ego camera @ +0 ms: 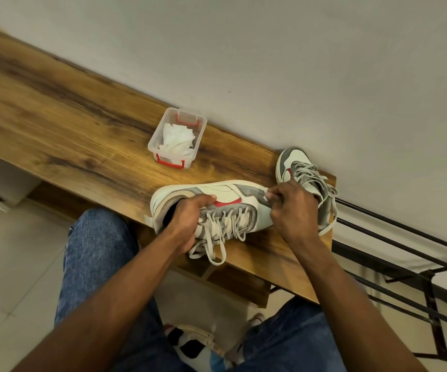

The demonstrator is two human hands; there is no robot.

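white-grey sneaker point(225, 196), red swoosh, loose laces

"What's on that wooden table point(55, 116)?"
"A clear box point(157, 134) with crumpled white tissue point(176, 140), up at twelve o'clock. A second sneaker point(294, 162) at three o'clock, by the wall. A black metal rack point(429, 277) at four."

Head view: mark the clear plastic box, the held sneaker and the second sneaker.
Clear plastic box with red clips point(156, 132), head view, left wall.
Held white, grey and red sneaker point(226, 193), head view, side panel.
Second grey and white sneaker point(294, 154), head view, toe.
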